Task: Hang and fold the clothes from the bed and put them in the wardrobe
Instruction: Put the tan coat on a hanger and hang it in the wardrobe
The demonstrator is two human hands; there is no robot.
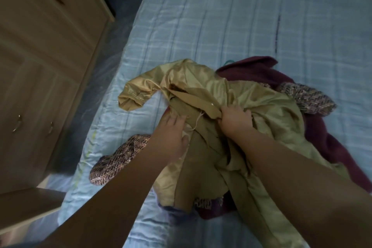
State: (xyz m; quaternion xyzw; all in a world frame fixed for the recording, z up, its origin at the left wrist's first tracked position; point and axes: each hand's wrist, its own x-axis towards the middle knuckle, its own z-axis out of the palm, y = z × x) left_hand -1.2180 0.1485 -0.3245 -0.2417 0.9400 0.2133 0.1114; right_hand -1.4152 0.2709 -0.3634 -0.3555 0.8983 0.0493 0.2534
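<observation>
An olive-green jacket with a shiny lining lies crumpled on top of a clothes pile on the bed. My right hand grips a fold of the jacket near its middle. My left hand rests on the jacket's left part, fingers reaching into the fabric beside a thin cord. One sleeve sticks out to the left. Under the jacket lie a maroon garment and a brown patterned knit piece.
The bed has a light blue checked cover. A wooden wardrobe with two small metal handles stands to the left, across a narrow strip of floor. A low wooden surface sits at the bottom left.
</observation>
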